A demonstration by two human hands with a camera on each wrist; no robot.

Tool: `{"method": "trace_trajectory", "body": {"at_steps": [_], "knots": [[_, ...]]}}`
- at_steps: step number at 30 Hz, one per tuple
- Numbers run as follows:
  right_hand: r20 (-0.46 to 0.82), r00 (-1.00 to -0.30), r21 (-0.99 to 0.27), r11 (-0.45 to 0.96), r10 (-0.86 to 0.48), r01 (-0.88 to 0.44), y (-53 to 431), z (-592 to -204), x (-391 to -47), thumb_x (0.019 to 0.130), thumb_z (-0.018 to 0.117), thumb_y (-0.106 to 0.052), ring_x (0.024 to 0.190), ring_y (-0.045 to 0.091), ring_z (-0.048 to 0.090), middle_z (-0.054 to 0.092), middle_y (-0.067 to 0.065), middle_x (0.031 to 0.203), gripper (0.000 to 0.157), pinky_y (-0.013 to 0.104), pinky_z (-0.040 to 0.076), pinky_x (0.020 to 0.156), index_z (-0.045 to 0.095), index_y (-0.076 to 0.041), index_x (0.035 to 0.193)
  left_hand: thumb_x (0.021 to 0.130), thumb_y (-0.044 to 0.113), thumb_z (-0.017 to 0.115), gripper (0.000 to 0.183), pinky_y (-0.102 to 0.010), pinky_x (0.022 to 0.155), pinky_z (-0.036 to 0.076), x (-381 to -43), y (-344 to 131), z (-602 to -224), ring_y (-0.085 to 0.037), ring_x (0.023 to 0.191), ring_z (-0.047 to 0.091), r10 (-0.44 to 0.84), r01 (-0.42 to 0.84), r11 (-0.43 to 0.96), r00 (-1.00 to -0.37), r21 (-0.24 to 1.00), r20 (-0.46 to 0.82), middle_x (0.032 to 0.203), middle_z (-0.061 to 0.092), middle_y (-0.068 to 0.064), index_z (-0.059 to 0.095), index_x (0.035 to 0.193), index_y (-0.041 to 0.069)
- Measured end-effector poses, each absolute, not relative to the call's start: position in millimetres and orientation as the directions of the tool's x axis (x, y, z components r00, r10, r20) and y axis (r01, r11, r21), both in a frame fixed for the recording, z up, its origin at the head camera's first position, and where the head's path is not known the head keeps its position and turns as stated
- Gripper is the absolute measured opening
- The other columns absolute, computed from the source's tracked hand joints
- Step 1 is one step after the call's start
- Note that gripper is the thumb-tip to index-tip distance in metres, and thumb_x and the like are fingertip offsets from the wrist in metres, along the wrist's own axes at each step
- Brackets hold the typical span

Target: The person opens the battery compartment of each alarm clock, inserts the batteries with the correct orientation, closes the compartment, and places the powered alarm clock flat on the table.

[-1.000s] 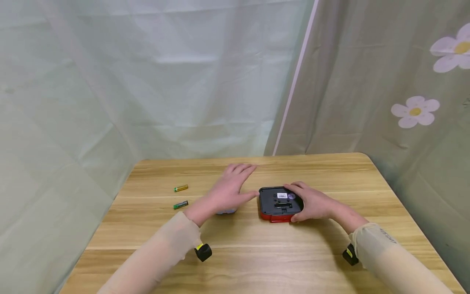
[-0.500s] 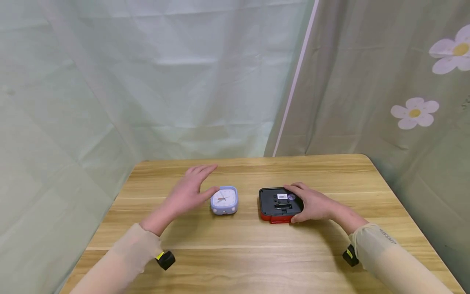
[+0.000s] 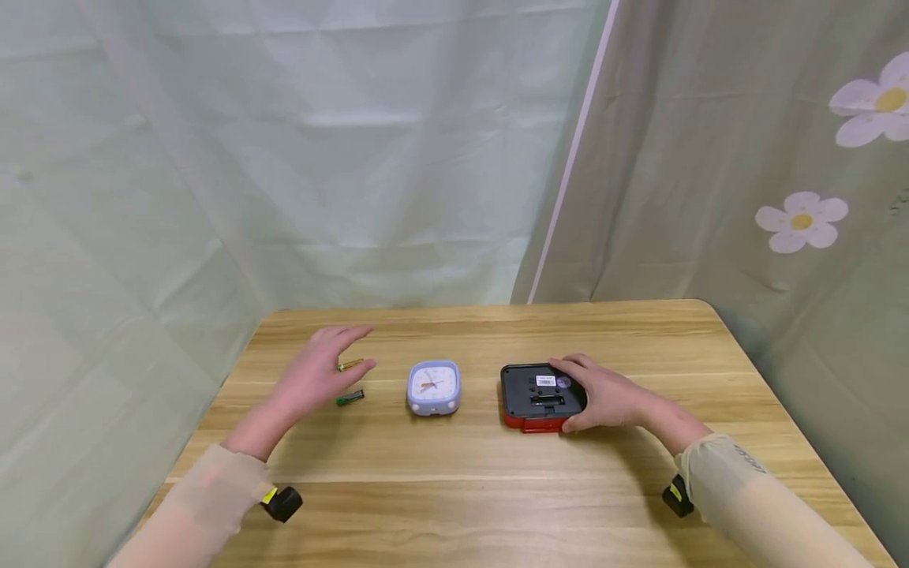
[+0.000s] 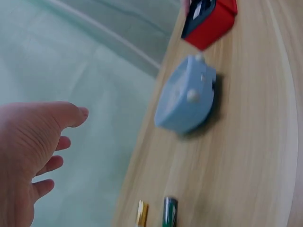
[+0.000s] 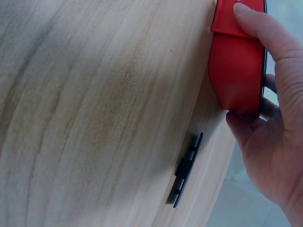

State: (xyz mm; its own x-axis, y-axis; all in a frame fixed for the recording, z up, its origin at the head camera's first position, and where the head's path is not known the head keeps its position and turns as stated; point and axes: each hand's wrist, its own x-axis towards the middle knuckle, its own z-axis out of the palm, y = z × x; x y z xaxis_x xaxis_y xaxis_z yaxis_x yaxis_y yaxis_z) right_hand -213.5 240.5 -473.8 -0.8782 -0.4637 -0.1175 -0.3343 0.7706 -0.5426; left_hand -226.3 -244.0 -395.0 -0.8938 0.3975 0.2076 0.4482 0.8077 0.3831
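A red clock (image 3: 525,390) lies with its black back up, an uncovered battery slot (image 3: 547,400) showing. My right hand (image 3: 604,394) grips its right side, the thumb against the red wall in the right wrist view. Over on the left, my left hand (image 3: 316,375) hovers with fingers spread and nothing held. Close to its fingertips in the head view are a gold battery (image 4: 142,213) and a green battery (image 3: 351,397), the gold one partly covered by the hand. A light blue alarm clock (image 3: 433,386) sits face up between the hands.
A small black battery cover (image 5: 187,170) lies on the wooden table (image 3: 454,505), seen beside the right hand. Hanging curtains (image 3: 398,158) enclose the table's back and sides.
My left hand has moved left, away from the red clock, past the blue alarm clock and over to the batteries. The right hand and the red clock have stayed in place.
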Motion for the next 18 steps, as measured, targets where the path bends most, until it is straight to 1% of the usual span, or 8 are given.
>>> {"method": "trace_trajectory", "body": {"at_steps": [5,8,10,13,18], "knots": [[-0.109,-0.875,-0.541,0.767,-0.471,-0.346,241.1,-474.4,-214.0,0.067,0.094,-0.048,0.124,0.029,0.051,0.038,0.006,0.155,0.115,0.052,0.044,0.100,0.035,-0.021,0.161,0.098,0.035,0.070,0.055,-0.062,0.103,0.041,-229.0,-265.6,-406.5,-0.040,0.134,0.046,0.369,0.403,0.835,-0.915,0.375,0.163,0.143,0.058,-0.013,0.057,0.146,0.011],[-0.106,-0.876,-0.542,0.766,-0.471,-0.346,241.4,-474.7,-214.2,0.066,0.094,-0.048,0.125,0.029,0.051,0.038,0.006,0.155,0.115,0.052,0.044,0.100,0.035,-0.021,0.161,0.097,0.032,0.072,0.048,-0.061,0.102,0.042,-230.3,-277.9,-415.1,-0.042,0.129,0.051,0.362,0.391,0.844,-0.920,0.368,0.148,0.137,0.062,-0.016,0.064,0.136,0.007],[-0.110,-0.877,-0.545,0.766,-0.469,-0.341,241.7,-475.0,-214.3,0.066,0.094,-0.049,0.125,0.029,0.051,0.037,0.006,0.155,0.115,0.052,0.043,0.100,0.035,-0.021,0.161,0.096,0.029,0.074,0.041,-0.061,0.102,0.042,-230.7,-285.0,-420.6,-0.043,0.126,0.053,0.362,0.387,0.848,-0.922,0.362,0.139,0.132,0.064,-0.017,0.068,0.129,0.006],[-0.112,-0.877,-0.547,0.766,-0.467,-0.338,242.0,-475.9,-214.5,0.066,0.094,-0.050,0.126,0.030,0.051,0.037,0.007,0.156,0.116,0.053,0.043,0.101,0.035,-0.021,0.161,0.094,0.026,0.076,0.035,-0.061,0.101,0.042,-231.0,-293.9,-430.1,-0.044,0.123,0.054,0.358,0.377,0.855,-0.926,0.357,0.121,0.127,0.066,-0.018,0.071,0.121,0.005],[-0.111,-0.879,-0.550,0.766,-0.463,-0.334,241.5,-476.1,-214.0,0.066,0.094,-0.050,0.126,0.030,0.050,0.036,0.007,0.156,0.115,0.052,0.043,0.101,0.035,-0.021,0.160,0.093,0.025,0.077,0.032,-0.063,0.102,0.040,-229.9,-304.5,-446.7,-0.046,0.123,0.051,0.347,0.353,0.862,-0.934,0.364,0.082,0.129,0.063,-0.021,0.072,0.118,0.005]]}}
